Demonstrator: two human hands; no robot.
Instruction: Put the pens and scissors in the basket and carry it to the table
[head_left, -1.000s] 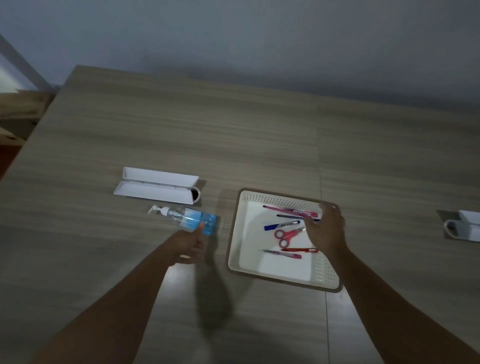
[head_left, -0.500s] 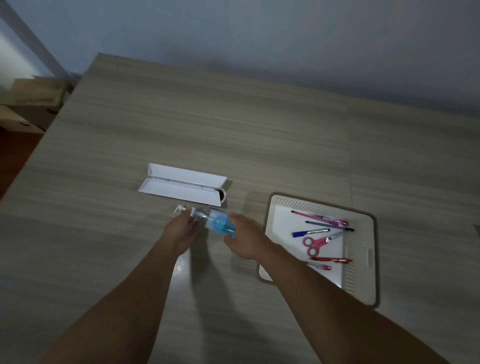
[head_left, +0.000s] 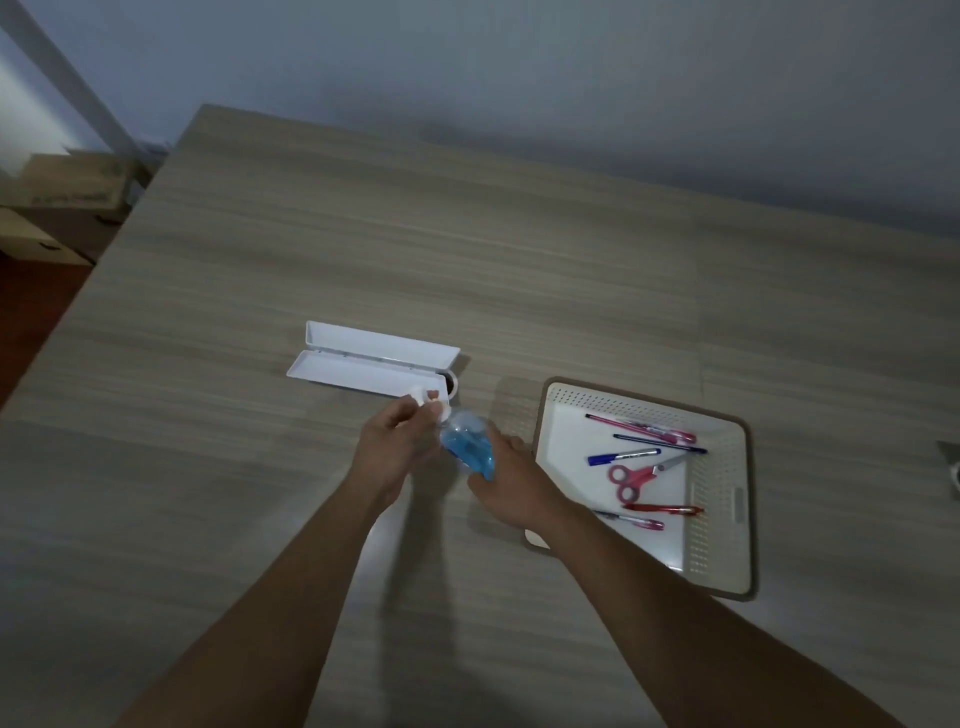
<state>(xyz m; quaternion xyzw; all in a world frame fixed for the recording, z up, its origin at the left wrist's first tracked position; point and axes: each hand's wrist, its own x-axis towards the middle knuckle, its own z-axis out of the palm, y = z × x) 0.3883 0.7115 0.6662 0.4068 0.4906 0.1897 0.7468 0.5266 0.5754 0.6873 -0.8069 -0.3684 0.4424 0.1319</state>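
A cream basket (head_left: 719, 525) rests on the wooden table at the right. Inside it lie red scissors (head_left: 634, 478), a blue pen (head_left: 621, 457), pink pens (head_left: 641, 427), a red pen (head_left: 662, 510) and another pink pen (head_left: 636, 520). Left of the basket, both hands hold a clear pump bottle of blue liquid (head_left: 467, 449) just above the table. My left hand (head_left: 395, 449) grips its white pump end. My right hand (head_left: 511, 486) grips its base and hides the basket's near left corner.
An open white pencil case (head_left: 363, 364) lies behind the hands. Cardboard boxes (head_left: 67, 202) sit on the floor past the table's left edge. A white object (head_left: 953, 467) shows at the right frame edge. A grey wall runs behind the table.
My right hand left the basket and moved left onto the bottle. Both hands have lifted the bottle, which lay on the table a second ago. The view has shifted left.
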